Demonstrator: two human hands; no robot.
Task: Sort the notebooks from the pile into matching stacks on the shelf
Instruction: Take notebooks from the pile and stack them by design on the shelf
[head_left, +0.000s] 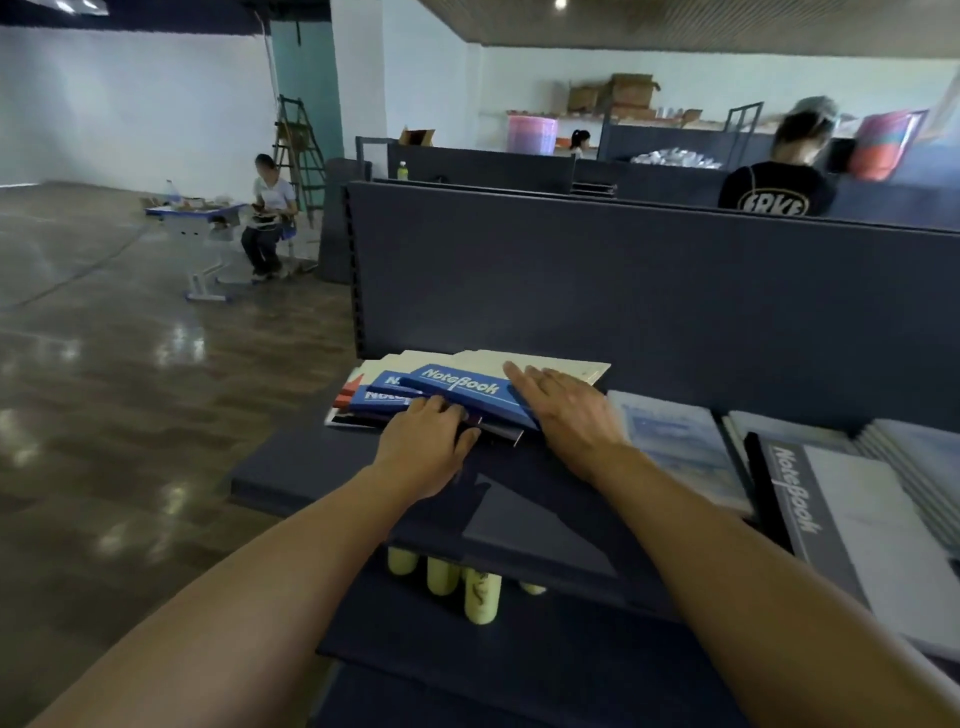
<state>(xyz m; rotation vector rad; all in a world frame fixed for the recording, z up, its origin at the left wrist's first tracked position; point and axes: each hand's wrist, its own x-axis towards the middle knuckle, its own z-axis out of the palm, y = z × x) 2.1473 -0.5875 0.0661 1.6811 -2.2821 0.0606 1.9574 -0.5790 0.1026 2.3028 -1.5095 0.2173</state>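
Already sorted stacks (810, 493) fill the shelf's (311, 467) right end; at its left end the left hand (426, 447) grips the remaining pile (415, 400), the right hand (566, 415) flat on it.

Two bare forearms reach in from the lower edge, no sleeves visible up to the frame border. The left hand (423, 444) and right hand (569, 415) carry no gloves, rings, watch or wristbands. Short fingernails are only faintly visible through the blur.

Dim indoor light; floor (130, 364) glare; blurred, bowed edges.
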